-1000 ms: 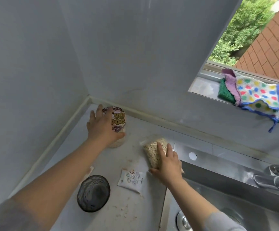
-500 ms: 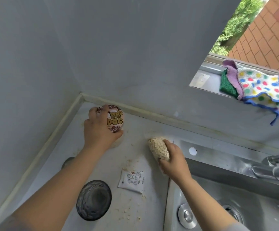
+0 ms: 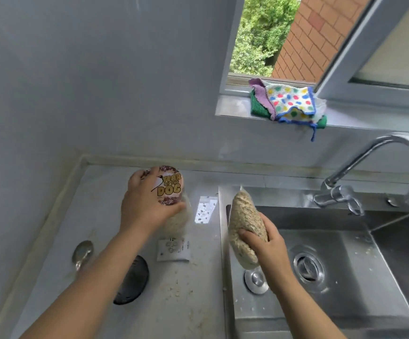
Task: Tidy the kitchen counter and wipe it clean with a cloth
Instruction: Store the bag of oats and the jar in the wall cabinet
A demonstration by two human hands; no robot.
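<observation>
My left hand (image 3: 147,204) grips the lid of a jar (image 3: 171,189) printed "Year of the Dog", held above the grey counter (image 3: 193,302) near its back corner. My right hand (image 3: 267,243) holds a clear bag of oats (image 3: 243,221) upright, lifted over the left edge of the steel sink (image 3: 345,265). A stack of cloths (image 3: 289,104), the top one white with coloured dots, lies on the window sill. Crumbs are scattered on the counter in front.
On the counter lie a small white sachet (image 3: 174,249), a dark round lid (image 3: 132,280), a spoon (image 3: 82,253) at the left and a clear patterned packet (image 3: 204,209). A curved tap (image 3: 374,172) stands behind the sink. Walls close the left and back.
Both hands have lifted their loads: the jar is up off the counter, and the oat bag has risen and moved right, over the sink's edge. The view has tilted up.
</observation>
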